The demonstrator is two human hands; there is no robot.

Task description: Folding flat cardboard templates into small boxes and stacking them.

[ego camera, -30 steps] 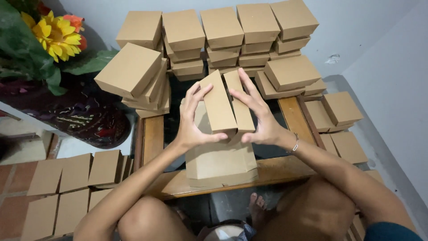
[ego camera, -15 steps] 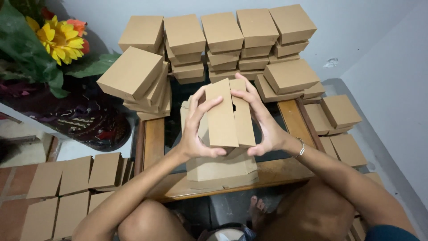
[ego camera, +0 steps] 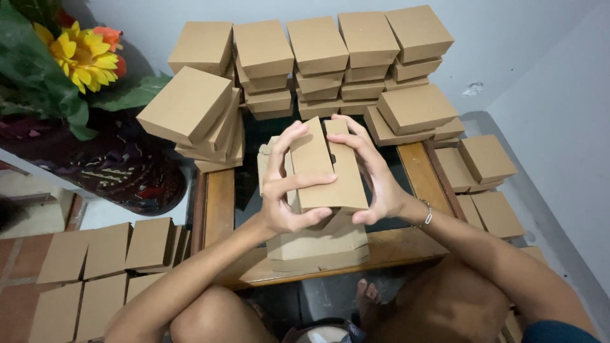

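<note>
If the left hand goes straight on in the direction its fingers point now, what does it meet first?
The left hand has its fingers pointing right, across the flat box it grips. Past that box it would probably first meet the right hand, which grips the opposite side. Depth is hard to judge here.

Ahead of my left hand point(ego camera: 287, 190) and right hand point(ego camera: 372, 171), stacked brown boxes point(ego camera: 318, 57) wall off the far side of the table point(ego camera: 219, 206), with a leaning stack point(ego camera: 200, 121) close on my left and a lower stack point(ego camera: 413, 114) on my right. Only a narrow dark strip point(ego camera: 249, 171) between them stays open. Directly under my hands, a pile of flat cardboard point(ego camera: 318, 244) fills the near edge.
</note>
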